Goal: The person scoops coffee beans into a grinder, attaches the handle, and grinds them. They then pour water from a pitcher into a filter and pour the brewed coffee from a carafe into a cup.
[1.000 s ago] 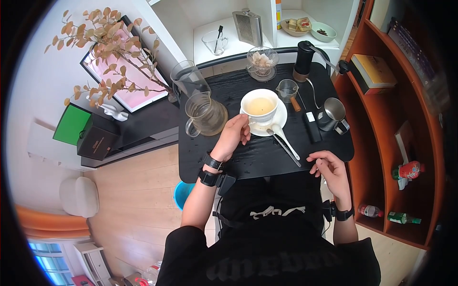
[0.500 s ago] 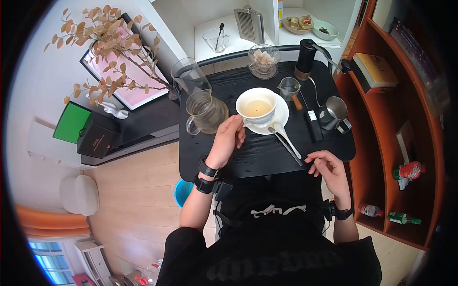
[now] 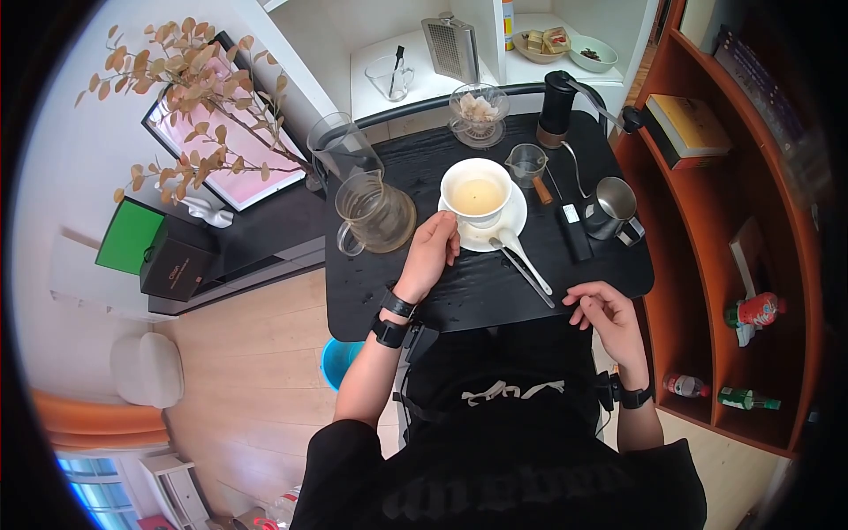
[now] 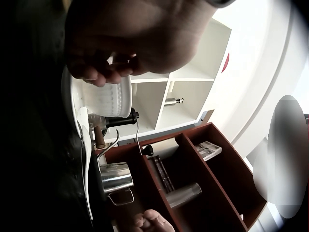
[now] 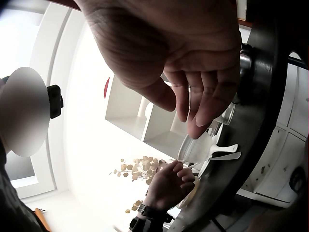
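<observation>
A white cup (image 3: 476,191) of pale yellow liquid stands on or just over a white saucer (image 3: 518,217); I cannot tell which. My left hand (image 3: 429,253) pinches the cup's handle side with thumb and finger. In the left wrist view its curled fingers lie against the cup (image 4: 108,98). A white spoon (image 3: 526,263) and a metal stick (image 3: 528,279) lean on the saucer, pointing toward the table's front edge. My right hand (image 3: 611,323) rests by the front right edge, fingers loosely bent, holding nothing.
A glass server (image 3: 377,216) and a tall glass (image 3: 343,148) stand at the left of the black table (image 3: 442,305). Behind the cup are a glass dripper (image 3: 479,115) and a small glass jug (image 3: 528,162). A black grinder (image 3: 556,108), a black device (image 3: 574,233) and a steel pitcher (image 3: 611,208) stand right.
The cup shifted slightly left and toward me with my left hand, then came back right over the saucer. The whole view has shifted a little. My right hand stays where it was.
</observation>
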`<action>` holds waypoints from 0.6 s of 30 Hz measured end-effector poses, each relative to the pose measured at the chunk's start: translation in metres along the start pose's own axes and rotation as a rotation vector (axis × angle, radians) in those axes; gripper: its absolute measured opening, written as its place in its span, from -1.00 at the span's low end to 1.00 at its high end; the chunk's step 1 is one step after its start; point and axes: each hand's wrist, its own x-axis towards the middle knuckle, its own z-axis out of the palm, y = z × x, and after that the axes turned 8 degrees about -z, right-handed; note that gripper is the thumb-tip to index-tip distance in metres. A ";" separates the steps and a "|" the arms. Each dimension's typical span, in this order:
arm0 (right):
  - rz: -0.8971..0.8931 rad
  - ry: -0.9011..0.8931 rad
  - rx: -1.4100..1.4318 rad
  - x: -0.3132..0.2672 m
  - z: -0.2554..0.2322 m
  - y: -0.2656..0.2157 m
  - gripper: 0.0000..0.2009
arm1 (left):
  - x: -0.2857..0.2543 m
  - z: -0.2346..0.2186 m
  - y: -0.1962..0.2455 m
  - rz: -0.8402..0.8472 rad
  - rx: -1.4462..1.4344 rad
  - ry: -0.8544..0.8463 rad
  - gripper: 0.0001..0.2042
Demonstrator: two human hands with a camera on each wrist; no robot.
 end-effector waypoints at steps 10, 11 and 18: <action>0.013 -0.012 -0.002 0.006 0.003 0.002 -0.80 | -0.011 0.000 0.005 0.009 0.112 0.118 -0.71; 0.011 -0.012 -0.003 0.006 0.003 0.001 -0.80 | -0.011 -0.001 0.004 0.022 0.124 0.137 -0.73; 0.003 0.012 -0.008 0.006 -0.001 -0.001 -0.81 | -0.016 0.001 0.002 0.028 0.067 0.155 -0.79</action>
